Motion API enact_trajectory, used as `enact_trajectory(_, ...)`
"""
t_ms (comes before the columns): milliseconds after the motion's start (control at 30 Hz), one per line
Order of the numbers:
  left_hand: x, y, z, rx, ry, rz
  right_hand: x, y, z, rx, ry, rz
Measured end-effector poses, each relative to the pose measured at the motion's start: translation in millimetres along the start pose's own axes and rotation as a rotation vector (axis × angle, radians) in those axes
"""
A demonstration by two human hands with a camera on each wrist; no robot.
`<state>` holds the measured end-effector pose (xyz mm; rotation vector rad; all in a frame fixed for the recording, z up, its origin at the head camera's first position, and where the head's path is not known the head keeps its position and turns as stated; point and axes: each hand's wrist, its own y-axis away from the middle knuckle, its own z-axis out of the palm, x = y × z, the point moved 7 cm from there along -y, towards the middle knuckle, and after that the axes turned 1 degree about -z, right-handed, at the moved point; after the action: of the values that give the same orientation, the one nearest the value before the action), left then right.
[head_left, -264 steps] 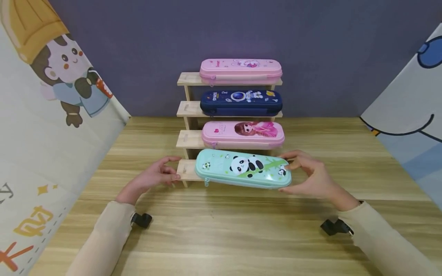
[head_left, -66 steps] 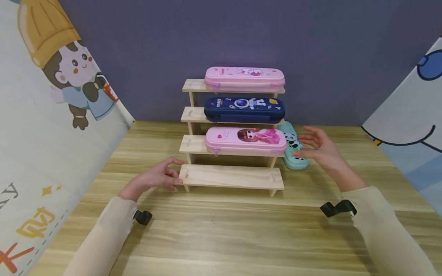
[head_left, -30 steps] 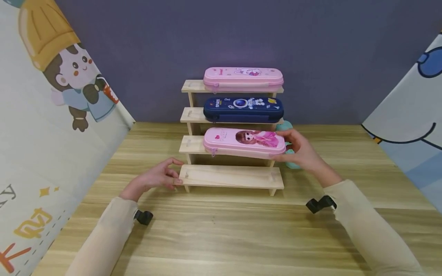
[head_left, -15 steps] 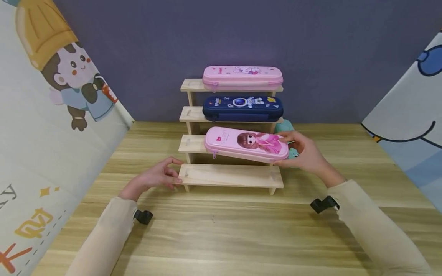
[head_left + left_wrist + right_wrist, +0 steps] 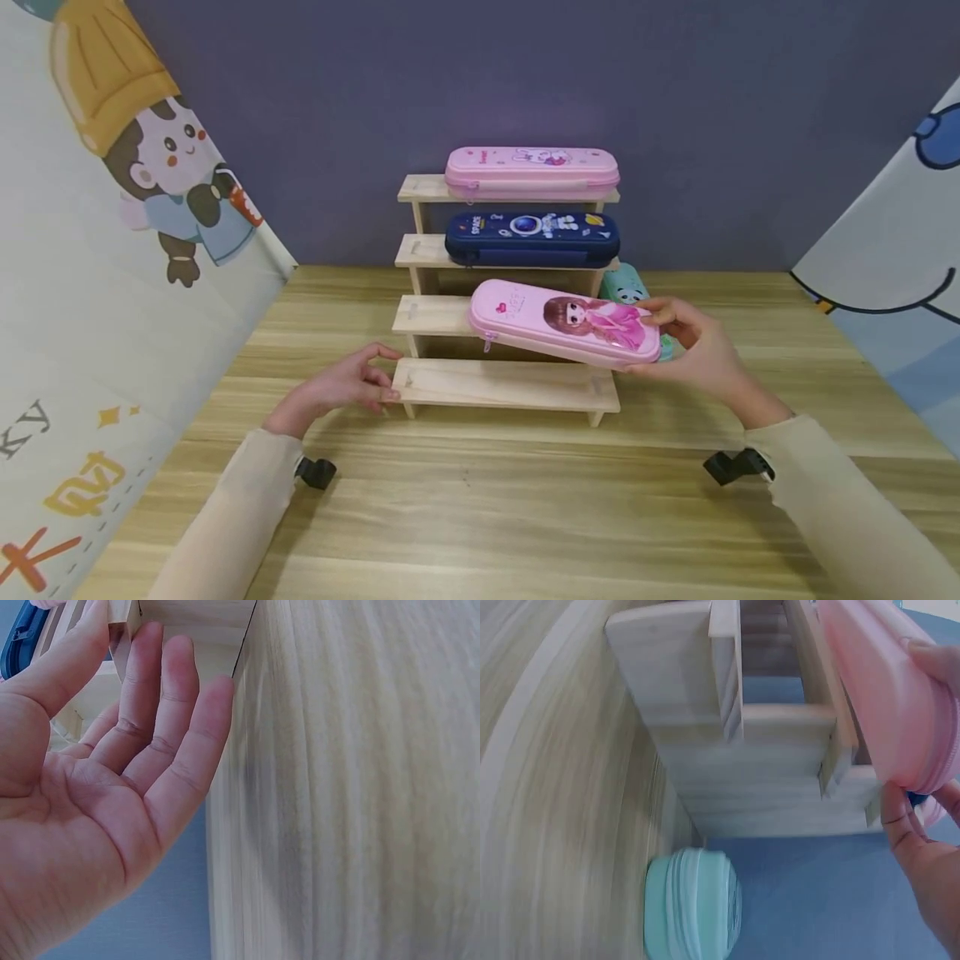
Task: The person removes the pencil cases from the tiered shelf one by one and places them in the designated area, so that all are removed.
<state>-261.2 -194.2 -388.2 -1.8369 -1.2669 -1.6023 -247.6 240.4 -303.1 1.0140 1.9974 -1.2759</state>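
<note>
In the head view, my right hand [image 5: 697, 354] grips the right end of a pink pencil case [image 5: 525, 312] printed with a long-haired girl. Its right end tilts down toward me, while its left end is over the third step of a wooden stepped display stand [image 5: 495, 383]. Thumb and index finger of my left hand [image 5: 341, 390] hold the left end of the stand's lowest step. The left wrist view has the other fingers [image 5: 176, 697] off the wood. A mint-green panda pencil case [image 5: 626, 287], partly hidden by the right hand, lies on the table right of the stand.
A pink rabbit pencil case [image 5: 532, 172] sits on the top step, and a navy space pencil case [image 5: 532, 239] is on the step below. A dark partition [image 5: 712, 125] stands behind the table [image 5: 480, 508]. Printed cartoon panels flank both sides.
Over the earlier frames, the panda case went from the lowest step to the table at right. Since then my right hand has taken the girl case and drawn it rightward and forward, tilting it.
</note>
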Motion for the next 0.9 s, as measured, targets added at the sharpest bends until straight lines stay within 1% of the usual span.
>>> enact_trajectory(133, -0.9, -1.0, 1.3, -0.005, 0.006, 0.008, 0, 6, -13, 0.020, 0.025, -0.001)
enact_trajectory(333, -3.3, -1.5, 0.7, -0.003, 0.007, 0.001, 1, 17, -33, 0.045, 0.039, -0.004)
enact_trajectory(433, -3.8, 0.3, -1.3, -0.001, 0.002, 0.003, 2, 22, -40, 0.055, -0.024, -0.033)
enact_trajectory(567, -4.6, 2.6, -3.3, -0.002, 0.000, 0.003, 4, 29, -47, 0.044, -0.155, -0.090)
enact_trajectory(667, -4.4, 2.2, -3.0, -0.006, 0.003, 0.005, 7, 35, -56, 0.058, -0.227, -0.111)
enact_trajectory(800, -2.8, 0.3, -1.4, -0.014, 0.006, 0.011, 10, 43, -71, 0.088, -0.284, -0.117)
enact_trajectory(900, -2.2, -1.0, -0.7, -0.017, 0.005, 0.008, 14, 50, -81, 0.109, -0.260, -0.088)
